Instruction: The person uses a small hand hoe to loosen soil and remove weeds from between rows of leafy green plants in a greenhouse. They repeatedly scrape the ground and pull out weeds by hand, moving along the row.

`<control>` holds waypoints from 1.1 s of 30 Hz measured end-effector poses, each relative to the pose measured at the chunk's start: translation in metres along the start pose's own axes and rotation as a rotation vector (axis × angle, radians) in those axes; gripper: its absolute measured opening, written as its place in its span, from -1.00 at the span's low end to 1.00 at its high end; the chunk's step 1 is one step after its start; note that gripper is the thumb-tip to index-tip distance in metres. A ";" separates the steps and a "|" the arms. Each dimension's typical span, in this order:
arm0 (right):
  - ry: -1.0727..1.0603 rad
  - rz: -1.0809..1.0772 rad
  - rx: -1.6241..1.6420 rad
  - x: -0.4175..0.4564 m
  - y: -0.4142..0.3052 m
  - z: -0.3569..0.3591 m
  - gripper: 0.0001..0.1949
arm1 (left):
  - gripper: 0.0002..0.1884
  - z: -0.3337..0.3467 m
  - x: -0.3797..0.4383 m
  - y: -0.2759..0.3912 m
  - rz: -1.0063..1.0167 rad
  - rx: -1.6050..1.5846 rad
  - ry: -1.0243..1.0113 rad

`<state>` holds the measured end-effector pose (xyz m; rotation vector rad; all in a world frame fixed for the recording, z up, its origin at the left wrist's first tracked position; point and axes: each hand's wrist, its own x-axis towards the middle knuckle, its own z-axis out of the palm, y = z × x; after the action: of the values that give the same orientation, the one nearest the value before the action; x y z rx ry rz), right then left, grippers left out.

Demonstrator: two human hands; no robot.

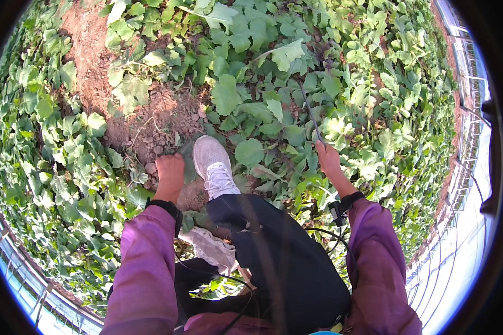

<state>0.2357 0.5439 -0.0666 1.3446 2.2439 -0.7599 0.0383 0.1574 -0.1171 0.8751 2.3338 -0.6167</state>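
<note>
My right hand (328,158) grips the near end of a thin, dark, rod-like tool (308,104). The tool slants up and left among broad green lobed leaves (257,111), and its far tip is hidden there. On the other side, my left hand (169,171) hovers low over the soil with its fingers curled and its back towards me. Whether anything lies inside those fingers is hidden. A dull green leaf (188,161) shows between that hand and my light-coloured shoe (211,161).
Bare reddish soil (90,54) with clods and dry stems runs up the left of centre. Dense leafy plants (373,92) stand on both sides. A black cable (331,232) hangs from my right wrist device. Greenhouse framing and sheeting (471,100) curve along the rim.
</note>
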 end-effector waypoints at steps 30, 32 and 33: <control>0.090 -0.080 -0.043 0.030 -0.019 0.013 -0.51 | -0.88 0.003 0.000 0.002 -0.026 -0.065 -0.004; 0.102 -0.057 -0.114 0.041 -0.011 0.011 -0.52 | -0.88 -0.001 0.004 0.004 -0.022 -0.077 -0.002; 0.102 -0.083 -0.190 0.039 -0.015 0.010 -0.53 | -0.87 -0.002 0.001 0.002 -0.031 -0.072 -0.013</control>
<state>0.2057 0.5581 -0.0937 1.2324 2.3962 -0.5003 0.0383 0.1605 -0.1168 0.8016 2.3463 -0.5460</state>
